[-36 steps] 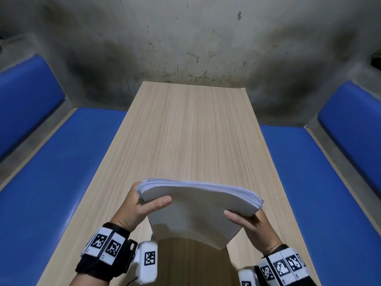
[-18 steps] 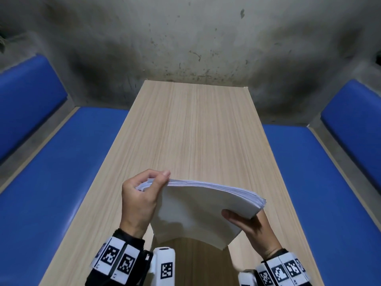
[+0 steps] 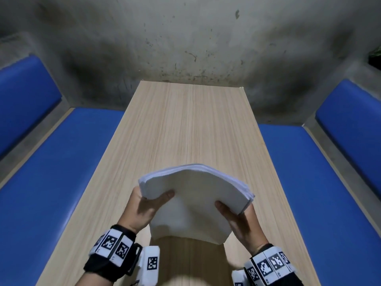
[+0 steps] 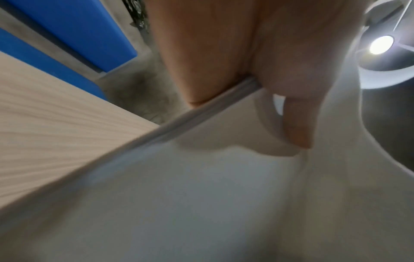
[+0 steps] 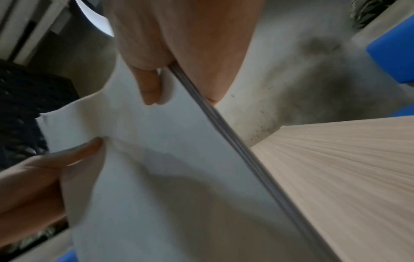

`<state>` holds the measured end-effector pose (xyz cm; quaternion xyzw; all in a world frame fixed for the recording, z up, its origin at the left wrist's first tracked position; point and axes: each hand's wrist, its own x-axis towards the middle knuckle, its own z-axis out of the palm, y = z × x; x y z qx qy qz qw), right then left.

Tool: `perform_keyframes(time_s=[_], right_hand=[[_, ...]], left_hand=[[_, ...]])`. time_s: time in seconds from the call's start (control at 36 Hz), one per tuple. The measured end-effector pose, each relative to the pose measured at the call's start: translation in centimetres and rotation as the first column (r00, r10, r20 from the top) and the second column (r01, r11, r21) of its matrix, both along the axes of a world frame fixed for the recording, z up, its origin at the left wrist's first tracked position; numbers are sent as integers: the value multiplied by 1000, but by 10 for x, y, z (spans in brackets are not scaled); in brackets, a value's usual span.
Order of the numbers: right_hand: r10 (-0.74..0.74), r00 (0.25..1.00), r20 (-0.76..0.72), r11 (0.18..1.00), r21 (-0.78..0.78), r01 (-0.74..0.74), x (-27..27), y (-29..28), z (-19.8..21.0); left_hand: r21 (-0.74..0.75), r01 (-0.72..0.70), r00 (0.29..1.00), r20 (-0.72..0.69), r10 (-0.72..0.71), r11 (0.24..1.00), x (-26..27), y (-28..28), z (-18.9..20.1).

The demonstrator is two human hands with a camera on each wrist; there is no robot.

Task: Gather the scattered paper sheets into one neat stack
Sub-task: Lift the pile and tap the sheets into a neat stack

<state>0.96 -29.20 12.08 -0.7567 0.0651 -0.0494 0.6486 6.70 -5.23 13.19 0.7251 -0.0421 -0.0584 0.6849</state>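
Low in the head view's centre, the left hand (image 3: 144, 207) and right hand (image 3: 241, 219) pinch the bowed stack (image 3: 193, 195) above the table (image 3: 185, 124), where loose grips could let uneven sheets fan and slide.

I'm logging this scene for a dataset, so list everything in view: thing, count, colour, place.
paper stack: one, white, held upright and bowed above the near end of the table
table: one, light wood grain, running from the person to the wall
bench seats: two, blue, one on each side of the table
backrests: two, blue, on the outer side of each seat
wall: one, grey and stained, behind the table
wrist bands: two, black with black-and-white markers
left hand: one, gripping the stack's left edge
right hand: one, gripping the stack's right edge
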Motion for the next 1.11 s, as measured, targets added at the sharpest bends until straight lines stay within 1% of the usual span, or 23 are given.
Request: perform_keyframes(time_s=[0.03, 0.11, 0.17, 0.22, 0.25, 0.28, 0.33, 0.36, 0.42, 0.5, 0.56, 0.64, 0.69, 0.72, 0.78, 0.83, 0.89, 0.94, 1.0, 1.03, 1.08, 1.11], right_hand=[[-14, 1000, 22, 1000, 4, 14, 0, 1, 3], [-62, 990, 129, 998, -3, 63, -1, 3, 23], [-93, 977, 191, 995, -3, 95, -3, 4, 32], [-111, 972, 207, 993, -12, 116, -2, 5, 32], [-115, 976, 186, 992, -19, 121, -1, 4, 26], [-112, 983, 148, 993, -24, 117, 0, 4, 19], [-91, 995, 36, 996, -22, 92, -1, 1, -5], [-76, 997, -23, 997, -23, 75, -2, -1, -15], [-69, 991, -116, 996, -66, 62, -2, -2, -28], [-88, 983, -158, 996, -25, 85, -2, -3, -35], [-116, 979, -169, 993, -34, 112, 0, -6, -41], [-130, 979, -158, 991, 6, 132, 6, -9, -36], [-129, 980, -150, 990, 38, 136, 12, -14, -30], [-132, 979, -157, 989, 50, 141, 15, -17, -27], [-136, 973, -185, 986, 69, 151, 20, -23, -24], [-114, 972, -203, 989, 68, 130, 24, -26, -22], [-34, 966, -258, 993, 100, 62, 23, -29, -24], [98, 933, -347, 994, 78, -76, 14, -31, -29], [208, 857, -471, 970, -14, -243, 0, -29, -33], [247, 807, -536, 952, -22, -306, -7, -27, -36], [313, 721, -618, 938, 81, -337, -16, -22, -44], [333, 698, -634, 935, 127, -332, -19, -21, -49]], left_hand=[[-19, -21, 1000, 11, 21, 1000, 2, -3, 4], [-31, -64, 989, 132, 67, 997, 5, -5, 21], [-55, -60, 977, 201, 69, 997, 3, -5, 31], [-35, -57, 972, 228, 63, 998, 2, -5, 30], [-20, -45, 978, 205, 48, 999, 3, -3, 21], [-20, -22, 989, 148, 24, 1000, 5, -1, 10], [-35, 21, 1000, -16, -22, 999, 8, 0, -15], [-39, 21, 995, -96, -24, 999, 8, 1, -27], [-45, 4, 984, -177, -12, 999, 7, 1, -45], [-27, 4, 976, -218, -10, 1000, 7, 1, -58], [-37, -4, 969, -245, -5, 999, 7, 2, -65], [16, 39, 965, -261, -34, 999, 0, 8, -77], [66, 75, 954, -295, -52, 995, -12, 15, -86], [97, 81, 950, -310, -48, 992, -18, 18, -92], [113, 82, 943, -331, -40, 990, -32, 23, -101], [109, 57, 938, -347, -16, 992, -41, 23, -104], [88, 29, 926, -377, 6, 996, -45, 20, -102], [83, 0, 911, -411, 34, 997, -45, 18, -98], [93, -18, 900, -431, 57, 996, -41, 17, -98], [102, -16, 897, -438, 59, 995, -38, 17, -100], [105, -18, 884, -464, 65, 994, -31, 18, -106], [101, -22, 876, -477, 68, 995, -27, 18, -112]])
